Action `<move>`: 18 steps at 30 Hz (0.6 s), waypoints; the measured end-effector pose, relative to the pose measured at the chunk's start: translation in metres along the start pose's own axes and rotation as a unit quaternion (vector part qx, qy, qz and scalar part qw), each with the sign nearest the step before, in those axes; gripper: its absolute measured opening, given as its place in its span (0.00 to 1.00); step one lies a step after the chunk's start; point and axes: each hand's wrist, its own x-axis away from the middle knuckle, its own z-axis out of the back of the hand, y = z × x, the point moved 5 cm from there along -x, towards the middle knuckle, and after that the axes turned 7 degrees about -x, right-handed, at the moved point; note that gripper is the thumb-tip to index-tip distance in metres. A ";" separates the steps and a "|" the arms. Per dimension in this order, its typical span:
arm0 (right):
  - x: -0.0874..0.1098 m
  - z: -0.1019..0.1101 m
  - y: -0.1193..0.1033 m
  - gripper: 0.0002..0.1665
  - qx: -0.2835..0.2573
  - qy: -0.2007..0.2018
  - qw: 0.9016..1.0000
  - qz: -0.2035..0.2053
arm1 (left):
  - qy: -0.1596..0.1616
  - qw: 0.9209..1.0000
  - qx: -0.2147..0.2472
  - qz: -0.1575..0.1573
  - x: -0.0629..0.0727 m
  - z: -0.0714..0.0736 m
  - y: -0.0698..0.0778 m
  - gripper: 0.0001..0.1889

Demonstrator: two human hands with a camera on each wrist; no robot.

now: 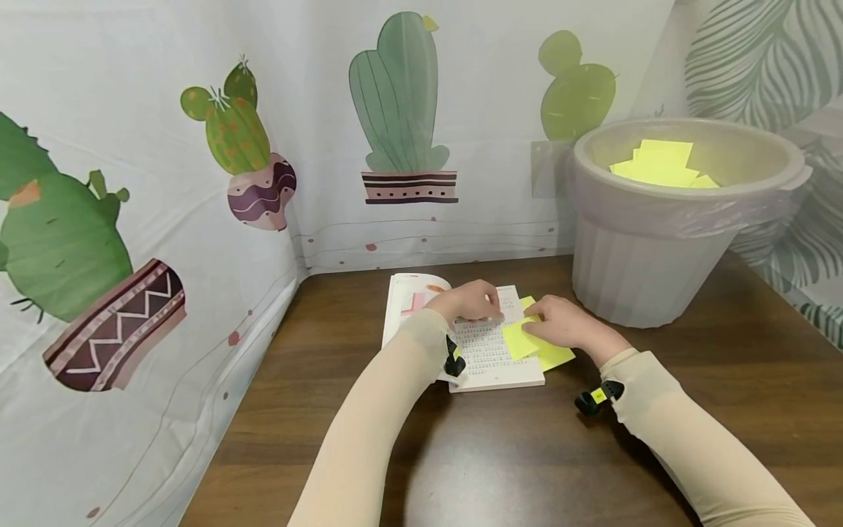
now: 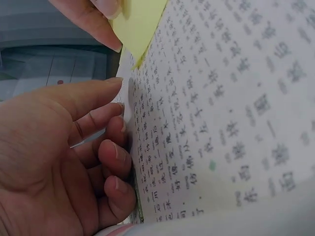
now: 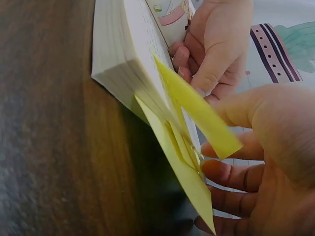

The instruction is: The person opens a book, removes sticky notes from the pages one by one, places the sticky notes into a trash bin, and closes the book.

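An open book (image 1: 487, 351) with printed text lies on the table. My left hand (image 1: 477, 300) rests over its upper part, and in the left wrist view the loosely bent fingers (image 2: 115, 157) touch the page with nothing between them and the thumb. At the book's right edge, my right hand (image 1: 560, 322) pinches a yellow sticky note (image 1: 519, 340) between thumb and index finger. That note (image 3: 202, 110) rises off the page at a slant in the right wrist view. Another yellow sheet (image 3: 172, 157) sticks out from the book's side, below the pinched one.
A grey bin (image 1: 652, 263) with a plastic liner stands at the back right, with several yellow notes (image 1: 658, 165) inside. The brown wooden table (image 1: 520, 454) meets a cactus-print cloth (image 1: 421, 234) at the back and left. Pictures show on the book's left page (image 1: 415, 293).
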 end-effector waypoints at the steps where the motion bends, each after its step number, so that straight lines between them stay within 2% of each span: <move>1: 0.000 0.000 0.001 0.28 0.001 0.003 1.000 -0.003 | -0.004 1.000 0.004 0.002 0.000 0.000 0.000 0.09; 9: -0.002 0.002 0.004 0.23 0.003 0.016 1.000 -0.009 | -0.008 1.000 -0.013 0.028 -0.001 -0.003 -0.002 0.11; 18: 0.000 0.006 0.000 0.16 -0.017 0.037 0.999 0.007 | -0.009 0.999 -0.017 0.036 0.000 -0.004 -0.002 0.13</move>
